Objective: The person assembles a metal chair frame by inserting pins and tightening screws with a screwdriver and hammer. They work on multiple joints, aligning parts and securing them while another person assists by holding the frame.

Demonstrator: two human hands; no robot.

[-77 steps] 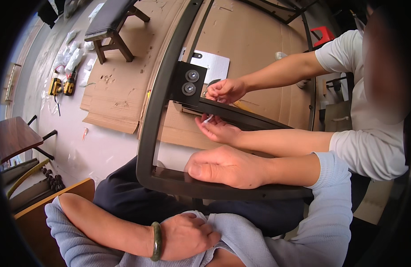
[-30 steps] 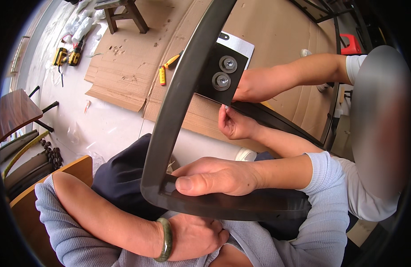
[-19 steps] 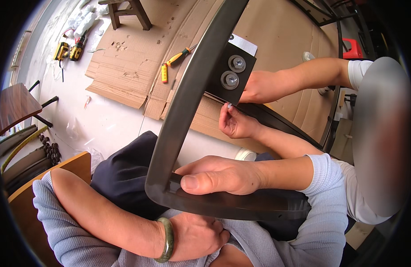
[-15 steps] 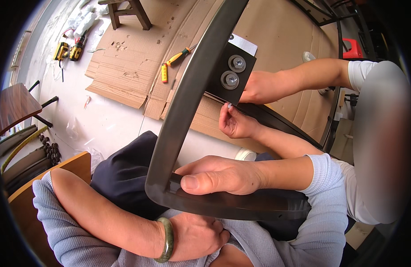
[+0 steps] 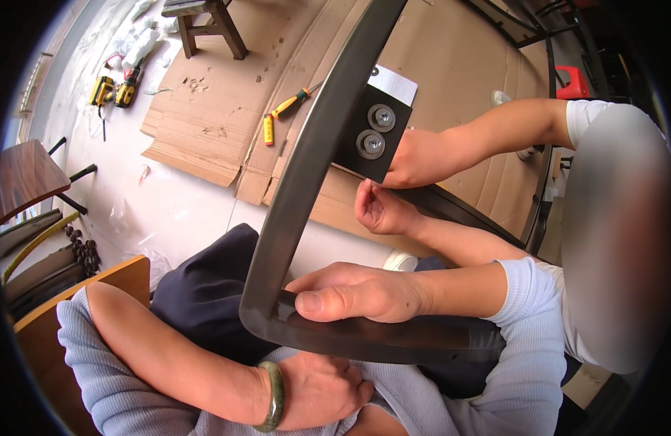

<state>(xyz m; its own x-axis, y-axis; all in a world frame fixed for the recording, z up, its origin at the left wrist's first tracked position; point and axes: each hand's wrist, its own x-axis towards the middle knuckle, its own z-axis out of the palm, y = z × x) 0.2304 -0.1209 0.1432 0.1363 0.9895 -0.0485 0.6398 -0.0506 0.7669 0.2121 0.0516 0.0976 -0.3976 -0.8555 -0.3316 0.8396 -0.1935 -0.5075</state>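
Observation:
My right hand wraps round the lower bar of a dark, glossy curved frame, its thumb lying along the top. The frame rises from my lap toward the top of the picture. Below that bar rests my left hand, a green bangle on its wrist. Its fingers are curled against my shirt, and the palm is hidden. A black plate with two round metal-looking fittings stands against the upright bar. Another person's upper hand is at the plate's edge; their lower hand, fingers bent, is just under its corner.
Cardboard sheets cover much of the floor. On them lie a screwdriver and a yellow-and-red stick-shaped item. Yellow-and-black power tools are at the left, a wooden stool beyond. The other person sits close at my right.
The other person's lower hand has shifted slightly down, and the small pale thing at its fingertips no longer shows. My hands keep their grip and place. The whole view has shifted slightly.

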